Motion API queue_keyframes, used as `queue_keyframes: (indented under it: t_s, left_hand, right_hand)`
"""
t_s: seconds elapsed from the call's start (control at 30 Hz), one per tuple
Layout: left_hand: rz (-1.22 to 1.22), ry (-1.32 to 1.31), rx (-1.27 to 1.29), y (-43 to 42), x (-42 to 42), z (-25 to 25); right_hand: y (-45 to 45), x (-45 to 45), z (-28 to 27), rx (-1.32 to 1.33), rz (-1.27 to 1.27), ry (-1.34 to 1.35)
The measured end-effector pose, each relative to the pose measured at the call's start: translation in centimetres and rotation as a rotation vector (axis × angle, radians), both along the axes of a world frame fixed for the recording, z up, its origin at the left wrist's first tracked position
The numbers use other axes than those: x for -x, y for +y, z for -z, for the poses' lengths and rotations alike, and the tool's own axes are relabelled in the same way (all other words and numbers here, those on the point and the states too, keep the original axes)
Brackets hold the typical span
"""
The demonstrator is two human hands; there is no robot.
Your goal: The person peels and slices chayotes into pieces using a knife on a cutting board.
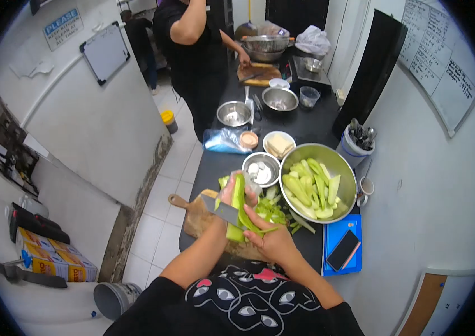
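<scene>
My left hand (229, 194), with clear plastic over its fingers, is closed round a long green cucumber-like vegetable (238, 190). My right hand (274, 239) is closed on a knife (221, 210), its broad blade lying across the vegetable. The knife's handle is mostly hidden by my fingers. Below them is a wooden cutting board (195, 217) with a round-ended handle. Green peelings (271, 211) are heaped at the board's right side. A large metal bowl (351, 182) just to the right holds several pale green peeled pieces (311, 187).
Behind the board stand a small metal bowl (275, 178) with white pieces, a plate (289, 134) of pale blocks and a blue plastic bag (220, 141). A phone (344, 250) lies on a blue folder (355, 264) at right. Another person (192, 67) stands at the table's far left.
</scene>
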State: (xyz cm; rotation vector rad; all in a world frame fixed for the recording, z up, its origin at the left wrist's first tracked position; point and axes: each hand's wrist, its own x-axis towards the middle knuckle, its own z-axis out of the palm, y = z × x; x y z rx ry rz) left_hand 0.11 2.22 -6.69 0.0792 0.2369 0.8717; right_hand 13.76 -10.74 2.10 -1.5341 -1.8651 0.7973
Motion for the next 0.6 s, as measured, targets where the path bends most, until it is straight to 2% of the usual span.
queue_keyframes:
  t_s: [0.1,0.2,0.4,0.5,0.6]
  left_hand:
    - [-0.151,0.128,0.009,-2.5,-1.2,-4.2]
    - [-0.194,0.259,-0.056,-2.7,-1.1,-4.7]
    - [-0.112,0.015,0.057,-1.6,-0.8,-2.8]
    - [-0.162,0.147,-0.035,-1.7,-0.7,-2.6]
    - [-0.158,0.165,-0.042,-1.7,-0.7,-2.9]
  right_hand:
    - [0.2,-0.1,0.0,0.024,-0.008,0.024]
    - [0.4,-0.1,-0.3,0.007,-0.017,0.046]
    - [0.4,0.1,-0.3,-0.005,-0.022,0.097]
    - [0.4,0.4,-0.3,-0.076,-0.022,0.161]
    - [0.7,0.4,0.4,-0.181,-0.025,0.201]
